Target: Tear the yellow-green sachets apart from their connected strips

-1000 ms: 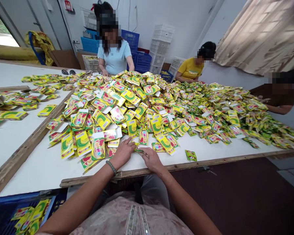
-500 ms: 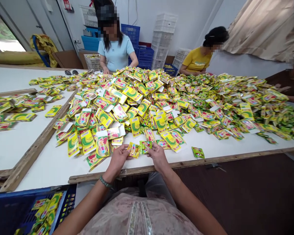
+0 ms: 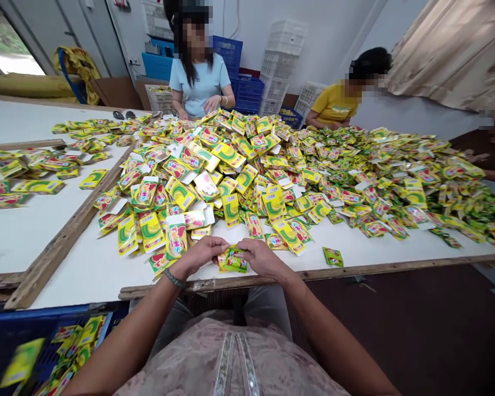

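Close to the table's front edge, both hands meet over two small candy packets. My left hand [image 3: 204,254] pinches the upper edge of a yellow packet [image 3: 221,265], mostly covered now. With bent fingers, my right hand [image 3: 264,258] grips a green packet [image 3: 236,265], which lies over the yellow one. Just beyond my hands rises a heap of flat yellow-and-green candy boxes [image 3: 231,206], several with open white flaps. A single green packet [image 3: 333,257] lies to the right on the white tabletop [image 3: 313,242].
Wooden strips [image 3: 72,223] edge and divide the table. At lower left stands a blue crate [image 3: 0,319] with boxes inside; a blurred yellow box [image 3: 22,363] shows over it. A co-worker in light blue [image 3: 200,82] and another in yellow [image 3: 336,104] sit across; a third is at right.
My hands have come together, and the green packet has moved left over the yellow one. A blurred yellow box has appeared at the blue crate. The co-worker in light blue has raised a hand.
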The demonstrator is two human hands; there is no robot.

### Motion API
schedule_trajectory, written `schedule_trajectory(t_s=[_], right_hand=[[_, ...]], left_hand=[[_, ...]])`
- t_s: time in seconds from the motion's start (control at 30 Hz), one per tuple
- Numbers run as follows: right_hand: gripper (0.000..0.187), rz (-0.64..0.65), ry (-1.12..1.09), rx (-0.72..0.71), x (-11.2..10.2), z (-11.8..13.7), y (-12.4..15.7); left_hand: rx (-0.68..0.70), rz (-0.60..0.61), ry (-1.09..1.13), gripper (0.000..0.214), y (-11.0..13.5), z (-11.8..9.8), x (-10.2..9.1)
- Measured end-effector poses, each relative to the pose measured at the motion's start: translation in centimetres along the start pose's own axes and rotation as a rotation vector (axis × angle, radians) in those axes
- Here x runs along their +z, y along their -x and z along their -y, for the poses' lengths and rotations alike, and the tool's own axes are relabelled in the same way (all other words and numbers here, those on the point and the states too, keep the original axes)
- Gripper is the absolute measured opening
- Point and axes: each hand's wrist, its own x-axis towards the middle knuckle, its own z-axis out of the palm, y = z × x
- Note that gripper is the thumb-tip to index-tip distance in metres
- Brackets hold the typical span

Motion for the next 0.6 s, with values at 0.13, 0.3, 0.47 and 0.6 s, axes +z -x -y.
schedule_trajectory(t_s=[0.13,0.3,0.47,0.6], right_hand=[[0.011,-0.009,0.095,0.033,-0.1,-0.4,-0.3],[0.017,-0.296,-0.383,0.229,0.7,-1.9,0.7],[0.027,-0.236,-0.649,0.354,1.5,-3.4,2.9],[0.022,-0.497,-0.458,0.4,0.3,-4.9,3.6]], left_hand=[[0.044,0.06,-0.083,0.031,-0.2,-0.3,0.9],[-0.006,0.071,-0.013,0.027,-1.3,0.4,1.6],[0.011,0.034,0.038,0.03,-3.6,0.9,2.5],[-0.033,-0.139,0.021,0.04,-6.3,-0.2,3.6]])
